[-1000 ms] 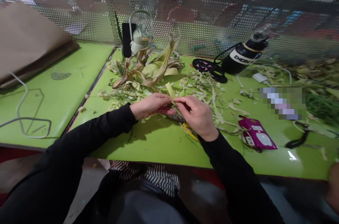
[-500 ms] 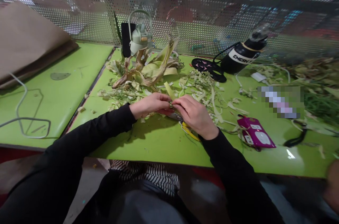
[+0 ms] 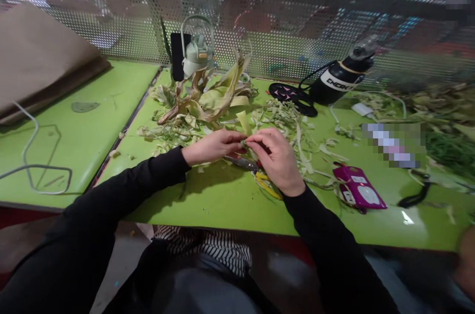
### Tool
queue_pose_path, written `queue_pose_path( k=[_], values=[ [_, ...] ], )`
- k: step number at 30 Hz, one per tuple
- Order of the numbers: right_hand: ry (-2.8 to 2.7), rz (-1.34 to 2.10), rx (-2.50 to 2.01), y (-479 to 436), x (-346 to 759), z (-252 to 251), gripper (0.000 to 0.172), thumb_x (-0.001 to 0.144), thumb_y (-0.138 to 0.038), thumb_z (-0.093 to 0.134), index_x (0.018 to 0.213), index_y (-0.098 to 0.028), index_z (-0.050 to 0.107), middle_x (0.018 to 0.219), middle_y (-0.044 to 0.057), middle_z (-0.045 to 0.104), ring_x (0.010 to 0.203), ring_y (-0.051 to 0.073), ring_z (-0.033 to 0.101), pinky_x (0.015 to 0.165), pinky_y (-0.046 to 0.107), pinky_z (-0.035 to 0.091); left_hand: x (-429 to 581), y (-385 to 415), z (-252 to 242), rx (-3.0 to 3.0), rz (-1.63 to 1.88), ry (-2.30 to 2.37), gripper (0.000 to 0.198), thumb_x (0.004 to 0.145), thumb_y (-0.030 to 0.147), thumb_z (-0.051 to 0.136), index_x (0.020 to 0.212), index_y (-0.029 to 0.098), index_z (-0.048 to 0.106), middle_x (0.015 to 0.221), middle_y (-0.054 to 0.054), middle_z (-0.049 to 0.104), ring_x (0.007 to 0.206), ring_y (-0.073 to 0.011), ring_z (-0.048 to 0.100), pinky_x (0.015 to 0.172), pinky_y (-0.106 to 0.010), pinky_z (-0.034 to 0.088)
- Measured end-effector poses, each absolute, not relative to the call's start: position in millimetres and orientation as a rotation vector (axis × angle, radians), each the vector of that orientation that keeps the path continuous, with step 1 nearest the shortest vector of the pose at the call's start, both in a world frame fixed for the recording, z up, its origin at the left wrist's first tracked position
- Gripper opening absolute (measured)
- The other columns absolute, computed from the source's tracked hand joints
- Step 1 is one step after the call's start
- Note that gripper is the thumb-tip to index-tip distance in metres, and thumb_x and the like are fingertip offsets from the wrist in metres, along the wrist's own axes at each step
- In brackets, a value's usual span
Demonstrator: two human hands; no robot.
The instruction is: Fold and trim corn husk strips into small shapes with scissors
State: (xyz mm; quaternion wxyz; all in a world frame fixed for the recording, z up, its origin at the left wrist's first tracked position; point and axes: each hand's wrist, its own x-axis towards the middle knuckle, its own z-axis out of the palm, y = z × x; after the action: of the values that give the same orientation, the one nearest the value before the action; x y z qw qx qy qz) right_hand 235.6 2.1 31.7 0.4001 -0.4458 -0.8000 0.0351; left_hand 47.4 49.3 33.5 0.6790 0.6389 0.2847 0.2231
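Note:
My left hand [image 3: 218, 146] and my right hand [image 3: 275, 159] meet above the green table, fingertips closed in a pinch on a pale green strip of corn husk [image 3: 243, 122]. The strip's upper end stands up between the hands; its lower part is a small bunched bit, mostly hidden by my fingers. Below, scissors with yellow handles [image 3: 267, 186] lie on the table, partly covered by my right hand. Husk shreds [image 3: 178, 131] are strewn just beyond my hands, and a heap of larger dried husks [image 3: 218, 99] sits behind them.
A pale green bottle [image 3: 198, 54] and a phone [image 3: 178, 57] stand against the perforated metal screen. To the right are a black bottle [image 3: 339, 79], a black perforated disc [image 3: 291, 99], a purple packet [image 3: 359, 188] and more plant material [image 3: 452, 148]. Brown paper [image 3: 48, 52] lies left.
Both hands have shifted slightly right with the husk strip, which now stands more upright. My right fingers have changed position on it. More of the scissor blades shows beneath.

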Motion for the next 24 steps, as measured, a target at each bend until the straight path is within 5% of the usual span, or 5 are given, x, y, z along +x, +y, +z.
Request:
queue_pose_path(
  k=[7,15,24],
  values=[
    [-2.07,0.301,-1.153,-2,239,39,0.008,0.091,-0.017,0.059,0.095,-0.024,0.058,0.084,0.0,0.065,0.071,0.014,0.06,0.065,0.028,0.047,46,49,34,1.56,0.523,0.662,0.007,0.088,0.018,0.06,0.088,0.012,0.063,0.085,-0.002,0.066,0.082,-0.0122,0.064,0.082,-0.031,0.055],
    [-2.202,0.369,-1.186,-1,246,45,0.009,0.089,-0.016,0.056,0.093,-0.023,0.053,0.08,0.001,0.063,0.068,0.015,0.058,0.064,0.029,0.046,47,46,37,1.595,0.532,0.736,0.014,0.085,0.017,0.062,0.073,0.014,0.056,0.069,0.004,0.056,0.065,-0.0085,0.056,0.069,-0.025,0.049],
    [-2.051,0.315,-1.092,-2,240,37,0.011,0.093,-0.018,0.055,0.102,-0.024,0.054,0.102,0.005,0.069,0.087,0.018,0.067,0.077,0.033,0.054,49,43,38,1.21,0.572,0.639,0.013,0.089,0.005,0.053,0.092,0.01,0.065,0.088,-0.004,0.07,0.082,-0.0089,0.068,0.094,-0.032,0.052]
  ],
)
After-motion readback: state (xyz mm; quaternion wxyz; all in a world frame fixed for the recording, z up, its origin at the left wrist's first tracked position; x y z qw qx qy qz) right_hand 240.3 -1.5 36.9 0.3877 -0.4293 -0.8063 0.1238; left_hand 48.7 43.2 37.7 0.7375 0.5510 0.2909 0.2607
